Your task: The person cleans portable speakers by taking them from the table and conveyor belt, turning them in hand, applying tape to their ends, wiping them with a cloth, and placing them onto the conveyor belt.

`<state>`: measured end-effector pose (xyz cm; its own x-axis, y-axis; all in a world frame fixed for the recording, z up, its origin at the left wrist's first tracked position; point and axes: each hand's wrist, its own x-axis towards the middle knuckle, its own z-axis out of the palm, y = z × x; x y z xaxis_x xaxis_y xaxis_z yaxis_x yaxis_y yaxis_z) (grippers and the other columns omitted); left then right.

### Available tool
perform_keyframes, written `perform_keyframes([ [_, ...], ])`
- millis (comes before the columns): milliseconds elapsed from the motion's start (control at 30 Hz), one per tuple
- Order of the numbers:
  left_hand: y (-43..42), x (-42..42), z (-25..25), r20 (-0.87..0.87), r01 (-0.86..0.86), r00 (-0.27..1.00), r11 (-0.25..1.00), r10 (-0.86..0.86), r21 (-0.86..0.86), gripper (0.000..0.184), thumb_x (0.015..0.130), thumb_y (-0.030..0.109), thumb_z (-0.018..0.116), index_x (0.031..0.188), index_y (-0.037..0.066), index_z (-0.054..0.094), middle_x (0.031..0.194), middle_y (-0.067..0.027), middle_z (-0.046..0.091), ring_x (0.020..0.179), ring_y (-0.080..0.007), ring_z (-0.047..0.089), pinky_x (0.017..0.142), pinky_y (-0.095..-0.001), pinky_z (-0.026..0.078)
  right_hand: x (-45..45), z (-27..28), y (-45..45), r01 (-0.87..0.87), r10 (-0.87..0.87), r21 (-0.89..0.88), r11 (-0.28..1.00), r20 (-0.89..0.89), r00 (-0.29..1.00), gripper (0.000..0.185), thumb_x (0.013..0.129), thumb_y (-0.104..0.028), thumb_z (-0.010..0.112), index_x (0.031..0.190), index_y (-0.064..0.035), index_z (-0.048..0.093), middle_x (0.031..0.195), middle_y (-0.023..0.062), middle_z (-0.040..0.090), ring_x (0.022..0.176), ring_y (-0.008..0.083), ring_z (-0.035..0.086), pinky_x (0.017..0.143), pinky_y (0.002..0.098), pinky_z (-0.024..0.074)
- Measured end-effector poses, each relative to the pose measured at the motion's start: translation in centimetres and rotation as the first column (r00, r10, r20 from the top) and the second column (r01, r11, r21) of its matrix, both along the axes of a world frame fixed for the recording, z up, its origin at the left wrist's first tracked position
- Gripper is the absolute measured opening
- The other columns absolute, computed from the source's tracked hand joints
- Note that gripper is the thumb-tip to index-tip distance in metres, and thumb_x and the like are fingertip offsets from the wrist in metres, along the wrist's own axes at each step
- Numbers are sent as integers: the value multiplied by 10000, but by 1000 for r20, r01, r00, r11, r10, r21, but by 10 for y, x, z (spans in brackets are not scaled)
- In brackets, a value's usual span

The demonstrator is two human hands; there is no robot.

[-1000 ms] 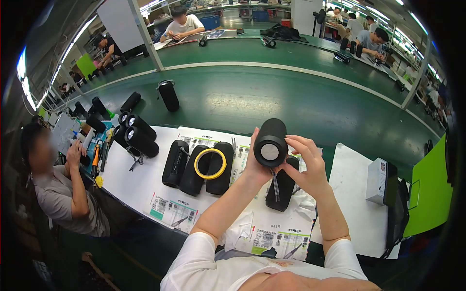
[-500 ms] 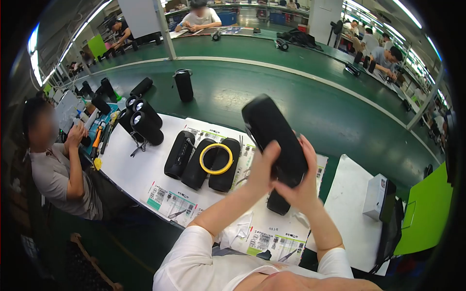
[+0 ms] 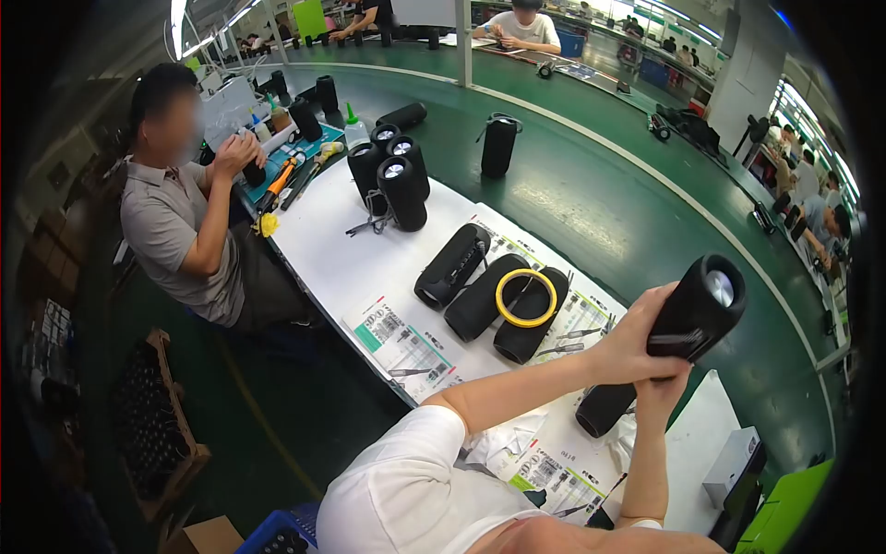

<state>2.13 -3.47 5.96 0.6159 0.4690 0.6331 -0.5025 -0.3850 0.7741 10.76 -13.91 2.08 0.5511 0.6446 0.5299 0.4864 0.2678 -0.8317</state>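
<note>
Two-handed hold on a black speaker (image 3: 694, 316). The speaker is raised in front of the person, toward the right of the view, and tilted, its shiny round end (image 3: 720, 288) facing upward. The left hand (image 3: 635, 340) is closed around the lower part of the body; the right hand (image 3: 661, 391) lies beneath, against the lower end, and is partly hidden, so how far its fingers close cannot be told. For a sound hold, the left hand should press on the body alone, clear of the shiny end, while the right hand bears weight from below; a loose grip could let the smooth-looking casing slip. Below the hands, a second speaker (image 3: 604, 409) rests on the worktop (image 3: 318, 249), and any lowering should avoid knocking it. To the left, three speakers (image 3: 478, 307) lie side by side on printed sheets (image 3: 369, 334), with a yellow ring (image 3: 524, 322) across two of them; the left forearm is best carried clear of this row. Farther left, upright speakers (image 3: 403, 198) stand near a co-worker (image 3: 180, 222)
</note>
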Motion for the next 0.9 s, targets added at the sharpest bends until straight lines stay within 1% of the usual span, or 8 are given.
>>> perform_keyframes([
  [167,10,8,-25,-220,-344,797,724,562,598,870,705,466,703,1274,-76,328,1203,-280,426,1104,-377,475,911,-416,407,67,1,28,-296,317,180,938,-790,524,319,880,-249,561,1113,-33,539,1033,78,603,974,166,566,824,328,477],
  [267,13,1,-20,-679,82,618,826,396,557,880,698,607,629,1193,-83,400,910,-259,591,856,-381,606,715,-412,495,128,-10,52,-100,90,46,994,-862,499,287,823,-264,653,990,-50,560,931,62,596,758,191,589,686,300,504],
  [367,12,10,-35,-839,364,457,798,296,480,941,683,682,588,1194,-82,383,817,-255,626,771,-375,634,686,-401,507,208,-40,43,238,-439,-551,800,-268,857,543,745,-384,689,1083,14,543,925,89,599,774,200,600,665,299,495],
  [433,6,20,-61,-869,365,470,862,156,352,979,667,676,602,1236,-74,335,877,-272,624,810,-390,629,715,-402,504,256,-85,28,546,-516,-564,619,232,825,593,715,-317,680,1166,25,503,1038,199,604,898,336,596,815,386,467],
  [567,2,33,-75,-877,323,480,932,-15,161,991,632,534,661,1308,-72,264,988,-288,600,893,-390,613,789,-393,491,210,-58,12,750,-544,-497,436,519,660,583,714,-298,679,1192,-15,505,1212,218,480,1138,344,453,970,403,366],
  [667,13,36,-79,-836,250,516,966,-187,-62,970,615,413,713,1328,-71,268,1050,-285,576,924,-326,615,769,-349,500,176,-49,4,590,-460,-348,729,389,798,505,737,-265,681,1152,-28,519,1205,188,477,1118,329,465,925,400,392],
  [767,25,33,-71,-717,195,612,943,-333,-271,938,663,305,741,1357,-47,217,1002,-227,595,873,-245,617,690,-303,505,110,-29,3,200,-242,-326,924,-93,966,476,813,-242,644,1207,-25,487,1227,147,493,1148,234,470,940,337,380],
  [900,34,20,-39,-503,212,768,899,-397,-384,879,736,199,718,1404,28,172,1003,-182,581,910,-208,600,700,-301,502,56,-2,0,-280,205,-98,955,-465,861,585,874,-206,578,1351,-23,293,1283,134,451,1216,198,406,1016,319,305],
])
